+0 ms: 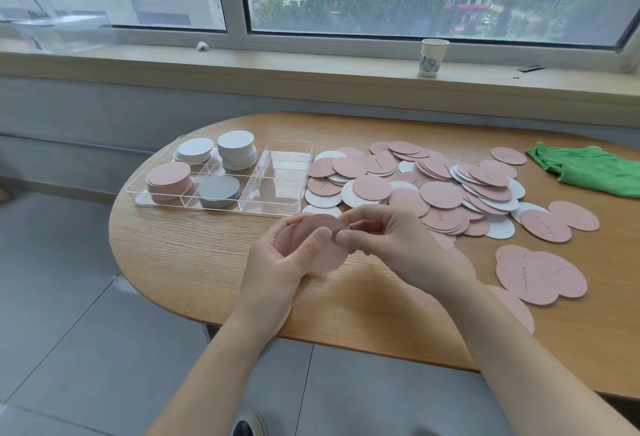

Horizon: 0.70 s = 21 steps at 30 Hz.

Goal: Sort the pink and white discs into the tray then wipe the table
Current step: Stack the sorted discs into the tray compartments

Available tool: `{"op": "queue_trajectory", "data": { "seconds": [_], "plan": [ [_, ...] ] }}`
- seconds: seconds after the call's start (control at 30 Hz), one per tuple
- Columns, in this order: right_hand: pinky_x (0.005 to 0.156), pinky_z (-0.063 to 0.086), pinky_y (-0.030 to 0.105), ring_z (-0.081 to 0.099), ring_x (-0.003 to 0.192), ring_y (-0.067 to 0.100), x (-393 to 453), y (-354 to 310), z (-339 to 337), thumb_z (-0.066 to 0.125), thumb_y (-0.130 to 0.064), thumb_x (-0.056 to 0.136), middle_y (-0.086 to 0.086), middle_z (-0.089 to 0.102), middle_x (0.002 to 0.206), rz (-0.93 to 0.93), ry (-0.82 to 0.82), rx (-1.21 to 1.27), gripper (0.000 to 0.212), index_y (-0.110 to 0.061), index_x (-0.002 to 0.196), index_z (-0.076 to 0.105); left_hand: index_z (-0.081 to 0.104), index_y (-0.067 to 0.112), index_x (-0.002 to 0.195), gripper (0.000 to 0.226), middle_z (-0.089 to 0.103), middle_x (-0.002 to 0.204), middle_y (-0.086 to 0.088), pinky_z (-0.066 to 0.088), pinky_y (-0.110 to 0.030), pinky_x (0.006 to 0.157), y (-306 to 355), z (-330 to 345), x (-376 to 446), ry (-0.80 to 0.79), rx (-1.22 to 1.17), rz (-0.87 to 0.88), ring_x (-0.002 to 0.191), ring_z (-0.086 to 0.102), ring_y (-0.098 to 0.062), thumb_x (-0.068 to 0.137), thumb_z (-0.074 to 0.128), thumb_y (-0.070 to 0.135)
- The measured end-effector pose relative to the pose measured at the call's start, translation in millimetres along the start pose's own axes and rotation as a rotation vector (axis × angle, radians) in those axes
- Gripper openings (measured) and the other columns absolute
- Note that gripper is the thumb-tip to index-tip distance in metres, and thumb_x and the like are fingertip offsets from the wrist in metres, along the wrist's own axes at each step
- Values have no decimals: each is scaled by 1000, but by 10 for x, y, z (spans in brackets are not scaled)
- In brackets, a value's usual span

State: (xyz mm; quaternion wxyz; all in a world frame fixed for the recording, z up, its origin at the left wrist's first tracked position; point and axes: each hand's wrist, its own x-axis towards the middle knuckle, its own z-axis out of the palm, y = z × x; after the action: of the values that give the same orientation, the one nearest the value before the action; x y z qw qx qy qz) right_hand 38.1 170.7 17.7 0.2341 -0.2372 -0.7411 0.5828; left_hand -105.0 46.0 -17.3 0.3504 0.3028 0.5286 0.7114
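Left fingers: curled under a small fan of pink discs [322,245], thumb pressed on top; my left hand [291,255] grips the fan just above the table [194,262].
Right fingers: thumb and forefinger closed together on the right edge of the same fan; my right hand [381,231] pinches it.
Held discs: several, overlapped, all pink; exact count not readable.
Tray [277,207]: clear, divided, on the table to the left of the loose pile and beyond my hands.
Tray, back compartments: two white stacks [235,149], side by side.
Tray, front left: one pink stack [168,177].
Tray, front middle: a grey stack [219,191].
Tray, right compartment: long, nothing visible in it.
Loose pile [433,186]: pink and white discs mixed and overlapping, starting just beside the tray's right wall and spreading right.
Near discs [540,276]: a few pink ones overlapped at my right forearm, apart from the main pile.
Cloth [595,168]: green, crumpled, on the table's far right, near the pile's edge.
Cup [431,56]: paper, upright on the window sill [277,64] beyond the table.
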Motion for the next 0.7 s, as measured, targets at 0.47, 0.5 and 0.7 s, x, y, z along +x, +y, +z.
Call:
{"op": "queue_trajectory", "data": {
  "seconds": [0.47, 0.5, 0.7],
  "plan": [
    [86, 56, 28, 72, 87, 8, 161, 107, 113, 82, -20, 83, -7, 76, 89, 23, 191, -196, 17, -27, 97, 74, 68, 5, 117, 20, 76, 109, -22, 61, -43, 89, 19, -99, -27, 39, -91, -30, 106, 73, -38, 104, 54, 7],
    [83, 54, 23, 71, 86, 6, 190, 122, 113, 81, -22, 84, -8, 76, 89, 23, 214, -247, 16, -27, 98, 74, 68, 6, 117, 19, 75, 109, -22, 62, -42, 88, 26, -130, -32, 46, -84, -31, 106, 73, -39, 104, 53, 6],
    [87, 49, 22, 64, 96, 4, 381, 160, 190, 78, -37, 85, -10, 71, 102, 16, 225, -562, 36, -20, 116, 70, 65, 16, 128, 32, 75, 108, -18, 64, -40, 80, 104, -351, -36, 100, -71, -20, 99, 75, -34, 104, 53, 0]
  ]
}}
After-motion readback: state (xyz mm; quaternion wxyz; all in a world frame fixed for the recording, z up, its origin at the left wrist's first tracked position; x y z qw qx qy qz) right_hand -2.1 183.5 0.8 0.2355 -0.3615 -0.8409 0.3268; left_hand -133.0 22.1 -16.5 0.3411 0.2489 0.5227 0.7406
